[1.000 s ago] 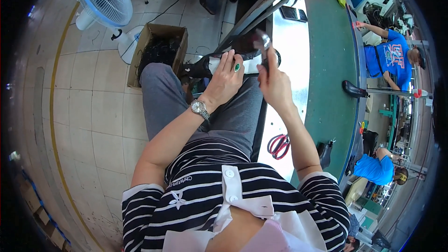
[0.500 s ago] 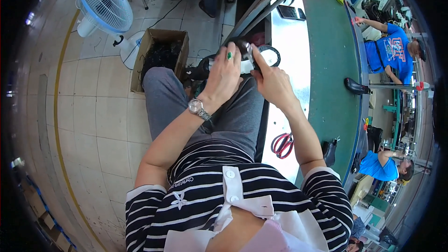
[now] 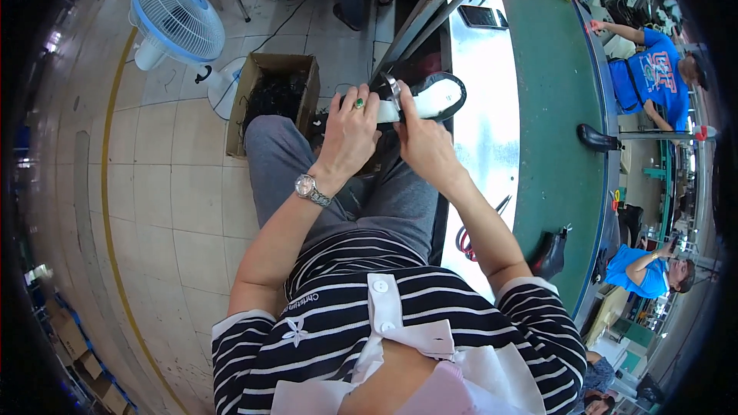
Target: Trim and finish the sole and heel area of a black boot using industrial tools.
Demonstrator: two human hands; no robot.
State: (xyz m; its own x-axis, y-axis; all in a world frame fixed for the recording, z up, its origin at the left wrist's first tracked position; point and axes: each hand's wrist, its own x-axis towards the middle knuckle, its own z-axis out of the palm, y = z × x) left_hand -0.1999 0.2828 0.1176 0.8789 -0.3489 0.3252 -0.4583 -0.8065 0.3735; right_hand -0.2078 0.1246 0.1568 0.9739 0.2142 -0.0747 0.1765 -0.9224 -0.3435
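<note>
Above my lap, both hands hold a sandal (image 3: 440, 98) with a white insole and a black rim, its rounded end pointing right. My left hand (image 3: 350, 131) has its fingers closed over the left part of the sandal and hides much of it; a green-stoned ring is on one finger. My right hand (image 3: 425, 141) grips the middle, with a finger stretched along a strap. A shiny strap or metal piece (image 3: 393, 88) rises between the two hands; its exact kind is unclear.
A cardboard box (image 3: 311, 96) with black scraps stands by my left knee, near a fan (image 3: 183, 19). Red-handled scissors (image 3: 463, 244) and a phone (image 3: 480, 17) lie on the metal ledge. Black shoes (image 3: 596, 138) sit along the green belt (image 3: 550, 100). Co-workers are beyond it.
My hands have shifted slightly left and down over the sandal. More of its rounded end and the shiny piece show now. My right forearm covers more of the scissors.
</note>
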